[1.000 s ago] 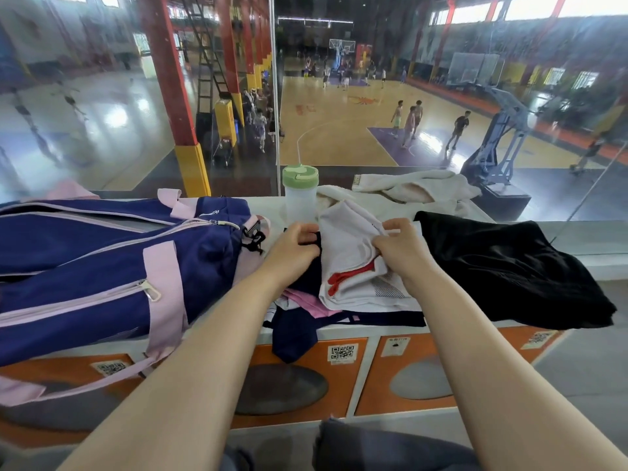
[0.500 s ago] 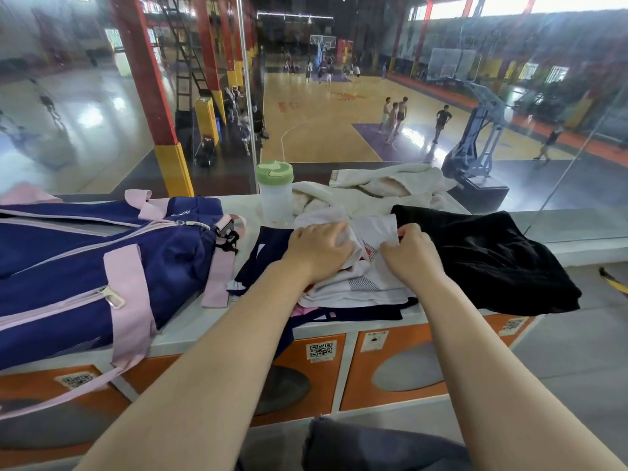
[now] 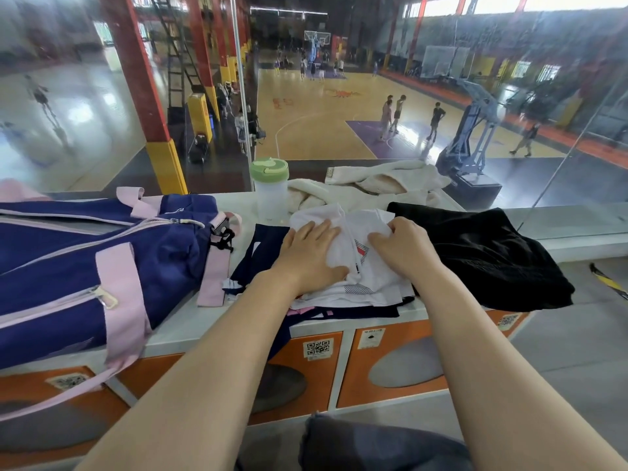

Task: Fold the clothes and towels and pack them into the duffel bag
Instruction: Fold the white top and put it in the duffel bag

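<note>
While the left hand (image 3: 311,256) presses flat, the right hand's (image 3: 402,248) grip pinches the white shirt (image 3: 363,266), lying front-to-back.

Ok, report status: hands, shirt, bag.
Left hand flat on white printed shirt. Right hand pinching it. Navy-and-pink duffel bag zipped, unpacked.

A white shirt (image 3: 365,266) is pressed flat by the left hand (image 3: 311,254) and pinched by the right hand (image 3: 402,249), beside a navy duffel bag (image 3: 85,263).
</note>
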Demonstrator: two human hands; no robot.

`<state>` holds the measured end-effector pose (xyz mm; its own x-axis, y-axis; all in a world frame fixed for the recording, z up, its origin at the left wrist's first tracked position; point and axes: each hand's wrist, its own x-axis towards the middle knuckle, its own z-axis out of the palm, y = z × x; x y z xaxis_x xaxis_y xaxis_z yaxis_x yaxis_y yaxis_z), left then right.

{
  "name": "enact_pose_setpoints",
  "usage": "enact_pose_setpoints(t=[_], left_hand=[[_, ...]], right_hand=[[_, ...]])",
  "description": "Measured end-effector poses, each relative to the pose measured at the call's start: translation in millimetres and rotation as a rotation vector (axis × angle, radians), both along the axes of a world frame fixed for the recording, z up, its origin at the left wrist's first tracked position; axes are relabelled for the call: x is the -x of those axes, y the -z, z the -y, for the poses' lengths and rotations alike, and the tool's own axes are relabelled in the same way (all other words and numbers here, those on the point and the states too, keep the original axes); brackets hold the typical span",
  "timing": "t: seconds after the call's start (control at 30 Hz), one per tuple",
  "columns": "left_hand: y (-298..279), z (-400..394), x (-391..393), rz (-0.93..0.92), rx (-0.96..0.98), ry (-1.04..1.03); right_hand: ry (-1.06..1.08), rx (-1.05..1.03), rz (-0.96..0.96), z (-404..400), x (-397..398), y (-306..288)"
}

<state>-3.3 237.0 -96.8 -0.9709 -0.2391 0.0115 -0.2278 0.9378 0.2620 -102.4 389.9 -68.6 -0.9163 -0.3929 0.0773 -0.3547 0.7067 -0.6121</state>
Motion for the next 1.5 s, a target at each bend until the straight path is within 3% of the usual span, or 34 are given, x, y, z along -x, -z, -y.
enact_pose_setpoints(t=[0.33,0.4,0.5,0.57,0.67,0.8,0.9,1.07,1.17,1.33,1.5], left_hand=[[5.7,1.8,0.7,-0.107,-0.201,-0.020],[3.9,4.9,-2.1,-0.185,-0.420,-0.004],[-5.4,1.6,-13.5,-0.331,-0.950,-0.025],[-13.6,-0.5,-18.7,-0.367,-1.251,-0.235],[-12.7,10.5,-18.0,-0.469,-1.468,-0.444],[-1.3,31.4,-5.5,-0.636,-1.369,-0.639],[0.0,38.4,-5.2,-0.548,-1.272,-0.666],[-7.0,29.0,-10.0,-0.311,-0.859,-0.538],[-0.3,22.6,-5.2,-0.294,-0.700,-0.488],[8.0,17.2,-2.4,-0.423,-0.675,-0.437],[9.8,16.5,-3.9,-0.485,-0.663,-0.371]], right_hand=[[-0.099,0.234,-0.032,22.2,-34.6,-23.8],[-0.156,0.343,0.099,27.6,-43.4,-26.9],[-0.236,0.438,0.249,32.9,-52.7,-28.5],[-0.288,0.390,0.187,34.9,-55.5,-28.3],[-0.368,0.295,0.083,37.3,-59.9,-25.7],[-0.353,0.202,-0.001,37.5,-58.6,-13.4],[-0.210,0.314,0.002,35.9,-52.6,-15.8],[0.053,0.344,0.203,34.3,-29.1,-15.7],[0.035,0.290,0.292,34.7,-27.4,-12.5],[-0.035,-0.010,-0.015,30.0,-25.5,-17.6],[-0.168,0.050,0.122,22.4,-30.7,-20.9]])
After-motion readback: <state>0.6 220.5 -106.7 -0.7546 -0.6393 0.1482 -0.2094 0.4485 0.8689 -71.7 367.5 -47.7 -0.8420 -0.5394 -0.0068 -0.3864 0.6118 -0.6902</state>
